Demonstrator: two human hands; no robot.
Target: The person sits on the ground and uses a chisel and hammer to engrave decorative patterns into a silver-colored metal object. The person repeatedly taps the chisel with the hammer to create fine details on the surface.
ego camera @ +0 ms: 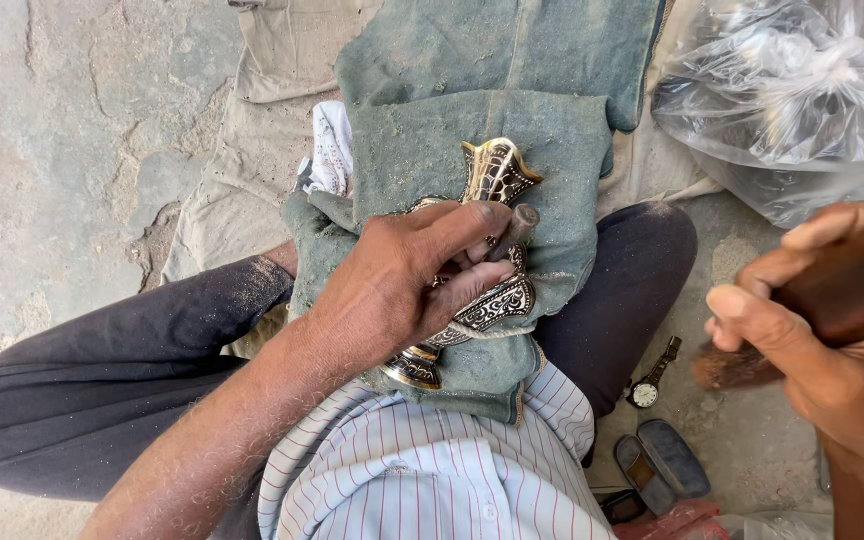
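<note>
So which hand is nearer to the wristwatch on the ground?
The right. The right hand, gripping a dark wooden handle, is raised just beside the wristwatch. The left hand is farther off, pressing the ornate metal sheath on the lap.

Open floor (72, 130) is left free on the left. On the right, passage is hemmed in by a plastic bag (792, 90), a wristwatch (649, 380) and a dark case (660, 462).

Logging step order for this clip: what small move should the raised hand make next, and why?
Probably bring the right hand with its wooden-handled tool down onto the punch, since the left hand holds that punch against the ornate metal sheath on the green cloth.
</note>
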